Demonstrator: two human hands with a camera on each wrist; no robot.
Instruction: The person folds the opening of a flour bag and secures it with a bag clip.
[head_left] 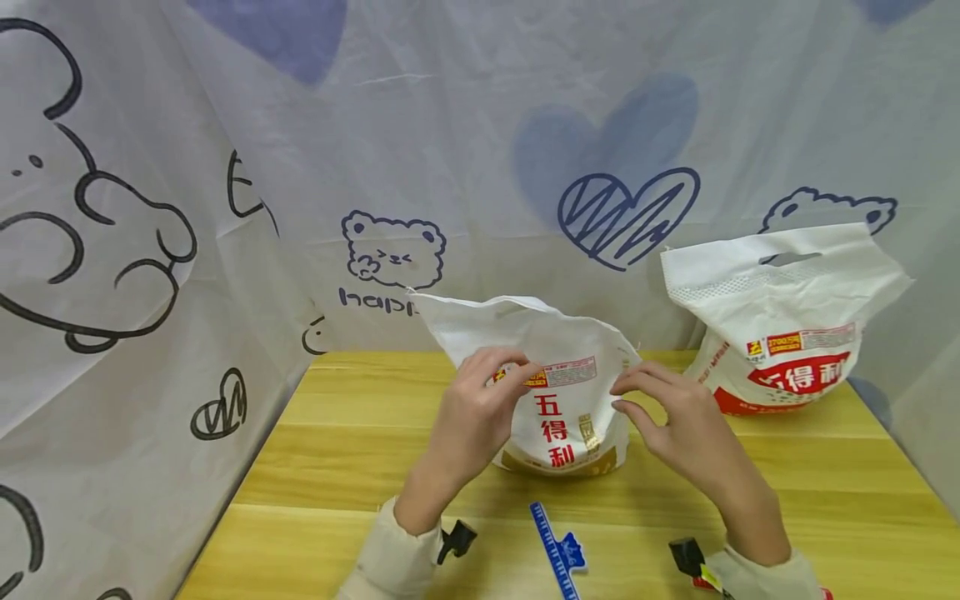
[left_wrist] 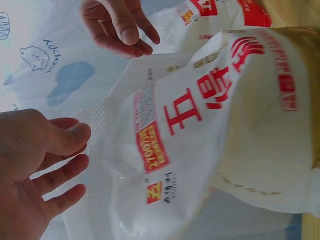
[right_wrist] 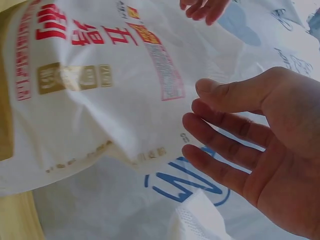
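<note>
A white flour bag [head_left: 570, 342] with red characters stands on the table, its top slack and unfolded. In the head view my left hand [head_left: 480, 400] is in front of the bag's left side, thumb and index finger extended. The left wrist view shows that hand [left_wrist: 45, 165] with relaxed fingers right at the bag's top edge. On the other side, my right hand [head_left: 678, 417] has its fingertips near the bag's right edge, with a gap between thumb and index finger. The right wrist view shows its fingers [right_wrist: 220, 162] loosely bent, holding nothing.
A second white bag [head_left: 780, 333], with a handle slot in its top, stands behind on the right. On the wooden table [head_left: 337, 475], in front of the nearer bag, lies a blue strip-shaped clip [head_left: 553, 550] with a bear-shaped tab. Printed curtains [head_left: 465, 150] enclose the table.
</note>
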